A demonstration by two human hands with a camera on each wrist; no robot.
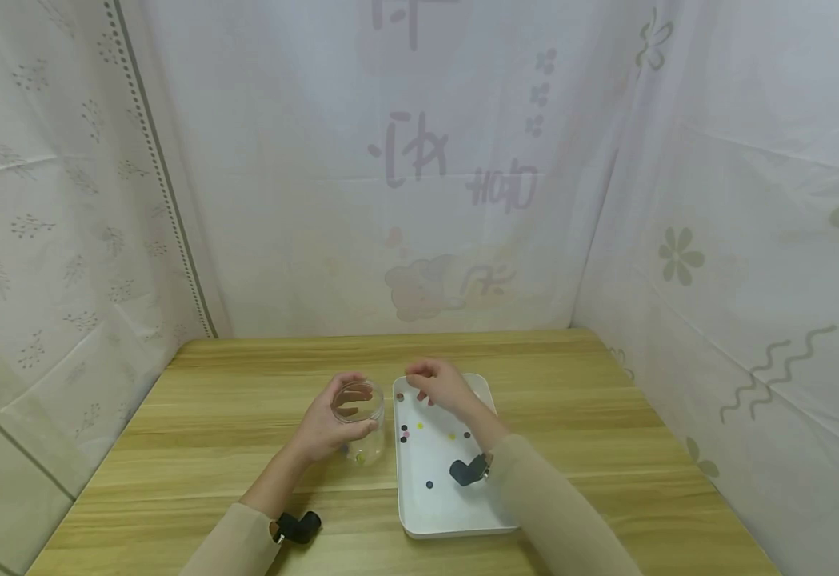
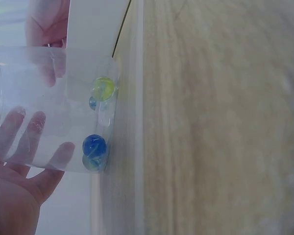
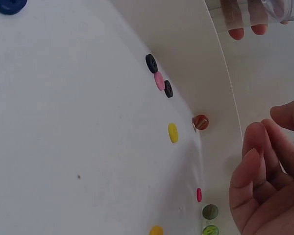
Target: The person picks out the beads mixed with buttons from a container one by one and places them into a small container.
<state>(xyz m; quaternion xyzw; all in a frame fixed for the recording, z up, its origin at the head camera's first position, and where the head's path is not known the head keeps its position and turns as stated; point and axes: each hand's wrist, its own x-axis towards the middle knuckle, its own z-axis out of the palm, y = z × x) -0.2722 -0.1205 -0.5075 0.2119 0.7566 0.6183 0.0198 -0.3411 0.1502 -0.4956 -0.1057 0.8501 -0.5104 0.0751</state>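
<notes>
A: Where does the jar point(image 1: 370, 440) sit in the grip?

B: Just left of the tray point(image 1: 451, 508). The left hand point(image 1: 328, 418) wraps round it, thumb on the side nearer the person, the other fingers behind.

A: And the right hand point(image 1: 448, 390)?

B: Over the tray's far left corner, fingers bent and drawn close together. I cannot tell whether they pinch anything.

A: How does the jar look?

B: Clear and roughly upright, its mouth uncovered. A yellow-green marble point(image 2: 104, 88) and a blue marble point(image 2: 94, 145) lie at its bottom.

A: What lies in the tray?

B: By its left wall, two black buttons point(image 3: 151, 63) with a pink disc point(image 3: 159, 81) between them. Near its far left corner, a reddish-brown marble point(image 3: 201, 122). Farther in, two yellow discs point(image 1: 420, 426); toward its near end, a dark blue button point(image 1: 429, 485). The right wrist view also shows two green marbles point(image 3: 210, 212) and a red disc point(image 3: 199, 195) along its far wall.

A: Anything in the way?

B: The right sleeve point(image 1: 549, 488) and forearm cover much of the tray's right edge, and a black wrist camera point(image 1: 468, 470) hides a patch of its floor.
</notes>
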